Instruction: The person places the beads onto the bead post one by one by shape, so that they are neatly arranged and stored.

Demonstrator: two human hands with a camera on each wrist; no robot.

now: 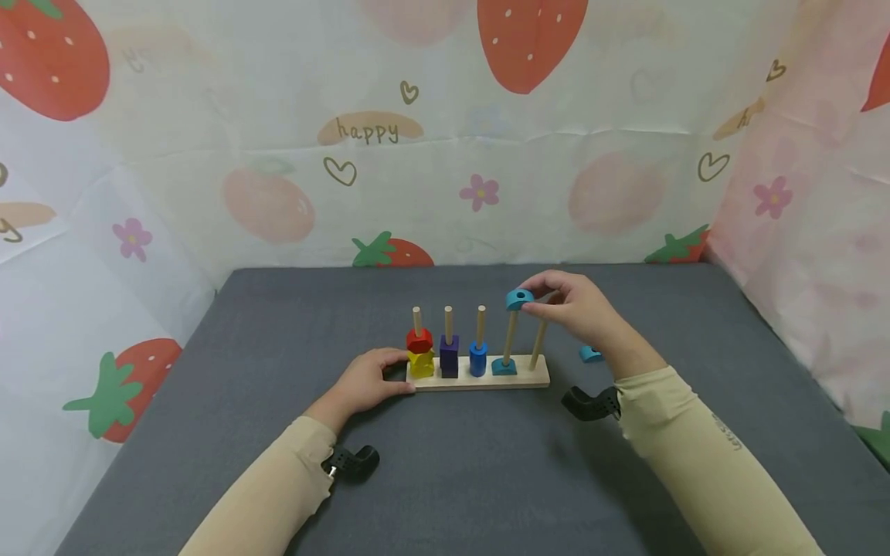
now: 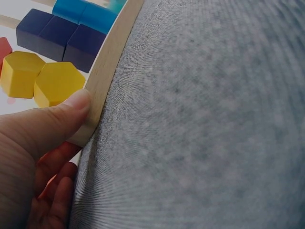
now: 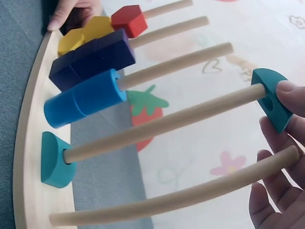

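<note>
A wooden peg board (image 1: 480,381) with several upright pegs stands on the table. My left hand (image 1: 368,380) grips its left end, the thumb (image 2: 71,107) pressed to the front edge. Between thumb and fingers my right hand (image 1: 573,309) pinches a teal half-round block (image 3: 271,99), right at the top of the fourth peg (image 3: 167,123). Low on that peg sits another teal half-round block (image 3: 57,160). The last peg (image 3: 176,198) is bare. Yellow blocks (image 2: 59,83) with a red hexagonal block (image 3: 129,21) above, dark purple blocks (image 3: 93,59) and blue blocks (image 3: 86,98) fill the other pegs.
One more teal block (image 1: 591,354) lies on the grey table (image 1: 473,479) right of the board, partly hidden behind the right wrist. Behind the table hangs a white cloth (image 1: 528,162) printed with strawberries and flowers. Each wrist carries a black camera mount (image 1: 591,403).
</note>
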